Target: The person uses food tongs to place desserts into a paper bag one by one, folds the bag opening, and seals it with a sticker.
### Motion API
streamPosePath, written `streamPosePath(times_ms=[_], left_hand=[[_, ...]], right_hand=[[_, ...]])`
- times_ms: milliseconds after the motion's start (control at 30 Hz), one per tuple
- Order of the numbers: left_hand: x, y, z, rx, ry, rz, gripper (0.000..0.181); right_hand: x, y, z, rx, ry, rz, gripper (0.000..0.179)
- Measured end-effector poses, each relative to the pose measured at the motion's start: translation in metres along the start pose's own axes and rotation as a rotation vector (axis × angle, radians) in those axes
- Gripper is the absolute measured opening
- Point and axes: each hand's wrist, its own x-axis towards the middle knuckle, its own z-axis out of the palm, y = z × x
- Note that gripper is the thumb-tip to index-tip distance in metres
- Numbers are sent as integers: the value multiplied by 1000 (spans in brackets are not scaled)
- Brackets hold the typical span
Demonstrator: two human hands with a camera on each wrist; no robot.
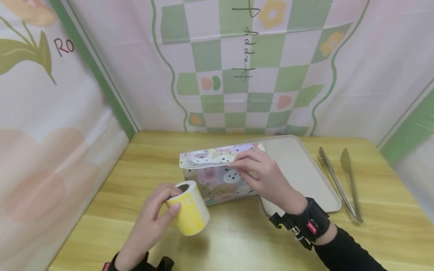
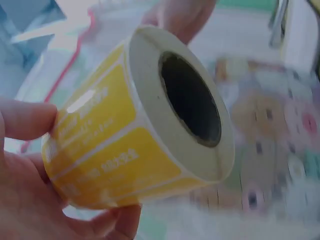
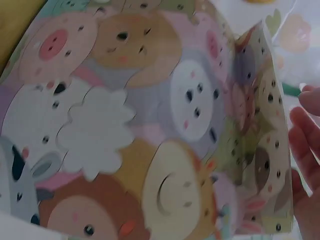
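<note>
My left hand (image 1: 150, 220) holds a roll of yellow labels (image 1: 190, 214), thumb on its outside and fingers at its dark core. In the left wrist view, the label roll (image 2: 107, 135) is tilted, with white print on its yellow labels and its hollow end facing the camera. Right behind the roll is a box (image 1: 220, 184) printed with cartoon animal faces. At the front edge of its lid (image 1: 207, 157), my right hand (image 1: 264, 177) pinches the rim with thumb and fingertips. The right wrist view shows the patterned box (image 3: 135, 115) close up, fingers beside the lid flap (image 3: 267, 135).
A pale tray (image 1: 305, 177) lies behind and right of the box, partly covered by my right hand. Metal tongs (image 1: 339, 184) rest on the wooden table (image 1: 112, 210) to the tray's right. Printed cloth (image 1: 237, 105) hangs along the back and sides.
</note>
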Motion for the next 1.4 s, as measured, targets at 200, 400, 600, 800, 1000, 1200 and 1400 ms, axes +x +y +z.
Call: streamPosePath(times_ms=[200, 400, 600, 800, 1000, 1200, 1400], left_hand=[[19, 17, 28, 14, -44, 3, 2], [28, 24, 46, 54, -61, -24, 5], [31, 29, 56, 35, -61, -54, 7], [32, 32, 60, 17, -45, -105, 6], [34, 32, 63, 10, -32, -115, 6], [35, 33, 65, 6, -40, -171, 8], [38, 33, 66, -4, -58, -213, 9]], right_hand=[[2, -27, 6, 134, 81, -80, 18], [-4, -49, 15, 215, 99, -36, 36], [-9, -57, 18, 206, 132, 42, 32], [-13, -59, 19, 193, 172, 108, 30], [-17, -61, 23, 167, 236, 139, 29], [-20, -61, 25, 89, 273, 111, 26], [-19, -61, 26, -34, 309, 30, 32]])
